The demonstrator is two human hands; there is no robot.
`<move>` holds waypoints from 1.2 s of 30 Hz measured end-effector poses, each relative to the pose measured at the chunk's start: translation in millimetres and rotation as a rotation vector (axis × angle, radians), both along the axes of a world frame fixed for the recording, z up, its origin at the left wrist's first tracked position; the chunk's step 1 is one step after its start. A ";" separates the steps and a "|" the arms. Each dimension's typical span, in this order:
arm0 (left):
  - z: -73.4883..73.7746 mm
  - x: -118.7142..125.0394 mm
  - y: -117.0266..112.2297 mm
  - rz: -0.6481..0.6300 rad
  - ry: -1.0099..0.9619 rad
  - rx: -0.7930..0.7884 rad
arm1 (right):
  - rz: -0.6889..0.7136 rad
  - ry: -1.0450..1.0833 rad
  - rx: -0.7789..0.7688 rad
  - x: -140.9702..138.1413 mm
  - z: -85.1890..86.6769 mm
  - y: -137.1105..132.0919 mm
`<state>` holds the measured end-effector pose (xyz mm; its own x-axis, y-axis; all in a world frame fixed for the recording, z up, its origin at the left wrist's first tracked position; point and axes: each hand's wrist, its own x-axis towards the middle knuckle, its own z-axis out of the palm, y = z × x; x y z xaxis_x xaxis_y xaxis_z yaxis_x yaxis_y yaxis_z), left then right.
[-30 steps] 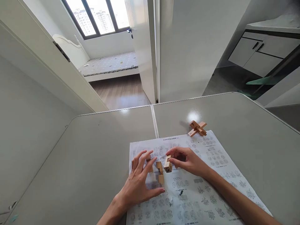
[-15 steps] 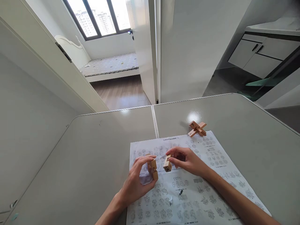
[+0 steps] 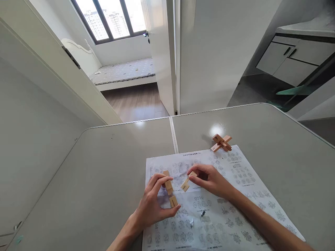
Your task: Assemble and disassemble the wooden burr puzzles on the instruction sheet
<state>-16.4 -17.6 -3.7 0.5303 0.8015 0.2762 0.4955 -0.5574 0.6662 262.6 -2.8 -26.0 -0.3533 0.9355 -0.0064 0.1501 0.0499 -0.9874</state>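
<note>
My left hand (image 3: 152, 199) is closed around light wooden puzzle blocks (image 3: 169, 187); a notch shows, and the lower end (image 3: 173, 201) bears a dark mark. Whether these are one piece or two I cannot tell. Pinched between thumb and fingers of my right hand (image 3: 206, 177) is a notched wooden puzzle piece (image 3: 185, 185), tilted, with a dark mark on its end. A small gap separates the two hands' pieces. Both hands are over a printed instruction sheet (image 3: 217, 223). Beyond its top edge rests a cross-shaped group of interlocked wooden pieces (image 3: 222, 142).
The grey table (image 3: 112, 188) has a pale seam (image 3: 173, 134) running away from me. Small dark and whitish marks or scraps (image 3: 203, 213) show on the sheet. Past the table are an open door (image 3: 159, 59), a bed (image 3: 125, 71) and white cabinets (image 3: 290, 59).
The right-hand piece has been turned, so its notch now shows. My left hand has turned its blocks, showing the mark on the lower end, and its thumb has shifted slightly right.
</note>
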 end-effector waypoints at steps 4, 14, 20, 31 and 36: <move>-0.1 1.0 -0.6 -0.002 0.031 0.014 | 0.026 0.097 -0.082 -6.3 -0.6 -5.3; -3.4 3.6 -1.8 0.014 0.040 0.022 | 0.217 0.373 -0.221 -22.4 4.3 -18.7; -0.7 4.9 -3.8 -0.005 0.073 0.052 | 0.182 0.259 -0.202 -31.4 6.1 -27.5; -4.4 5.6 -5.6 -0.028 0.096 0.113 | 0.159 -0.039 -0.027 -37.3 7.9 -32.7; -2.5 5.5 -6.0 -0.056 0.115 0.162 | 0.159 -0.032 -0.052 -37.0 5.8 -33.5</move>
<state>-11.0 -23.5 -6.2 0.6084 0.7197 0.3346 0.5279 -0.6818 0.5064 225.6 -36.3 -20.2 -0.4961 0.8657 -0.0668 0.1755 0.0246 -0.9842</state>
